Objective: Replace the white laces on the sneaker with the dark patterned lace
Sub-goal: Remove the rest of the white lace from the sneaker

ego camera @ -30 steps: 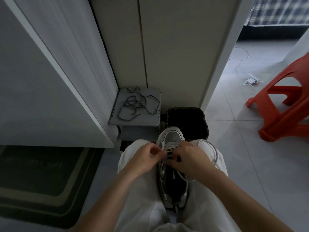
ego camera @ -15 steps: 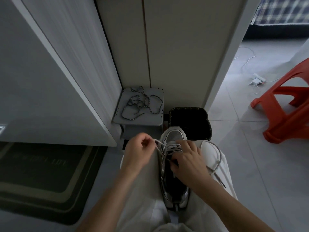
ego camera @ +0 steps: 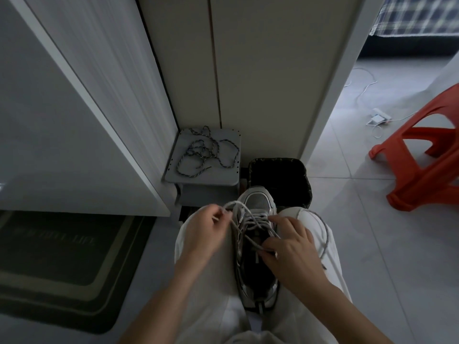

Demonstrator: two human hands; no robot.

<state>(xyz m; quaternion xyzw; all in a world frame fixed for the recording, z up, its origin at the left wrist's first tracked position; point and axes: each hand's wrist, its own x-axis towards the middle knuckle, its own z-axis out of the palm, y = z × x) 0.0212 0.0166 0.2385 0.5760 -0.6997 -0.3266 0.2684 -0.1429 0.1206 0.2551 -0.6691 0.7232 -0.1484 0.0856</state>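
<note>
I saw one dark patterned lace [ego camera: 206, 155] lying loose on one small grey stand [ego camera: 223, 175], not used yet. The left hand [ego camera: 206, 232] pinched the white lace [ego camera: 258, 216]. One sneaker [ego camera: 255, 269] sat between the knees. The right hand [ego camera: 290, 247] pinched that lace too. A hard tug could jam it in the holes. One orange stool [ego camera: 402, 165] stood far right.
</note>
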